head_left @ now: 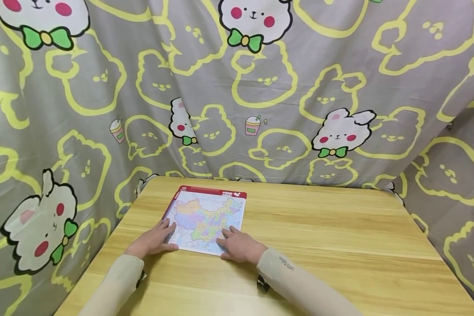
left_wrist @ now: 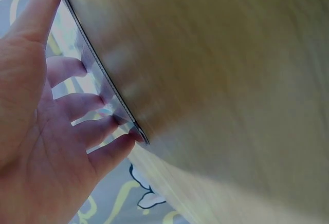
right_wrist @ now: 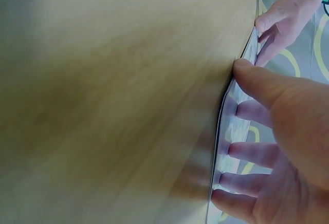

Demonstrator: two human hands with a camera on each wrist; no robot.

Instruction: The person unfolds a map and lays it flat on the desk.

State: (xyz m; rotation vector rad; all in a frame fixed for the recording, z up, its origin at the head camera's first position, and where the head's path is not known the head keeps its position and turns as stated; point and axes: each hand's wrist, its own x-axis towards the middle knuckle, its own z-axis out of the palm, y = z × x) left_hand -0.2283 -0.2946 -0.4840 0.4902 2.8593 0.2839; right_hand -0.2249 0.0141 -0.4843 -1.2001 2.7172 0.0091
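Note:
A map puzzle board point(head_left: 205, 219), with a red top border and patches of pastel colour, lies flat on the wooden table. My left hand point(head_left: 154, 239) is at its lower left, fingertips on the left margin and thumb by the near edge. On the lower right of the map rests my right hand point(head_left: 238, 245), its fingers spread. The left wrist view has the left hand point(left_wrist: 56, 116) with its fingertips touching the glossy board surface. In the right wrist view, the fingertips of the right hand point(right_wrist: 277, 147) touch the board too, with the thumb at its near edge.
The wooden table point(head_left: 332, 232) extends to the right of the board and in front of it. A grey curtain point(head_left: 213, 87) with yellow outlines and white cartoon animals hangs behind the table and along its sides.

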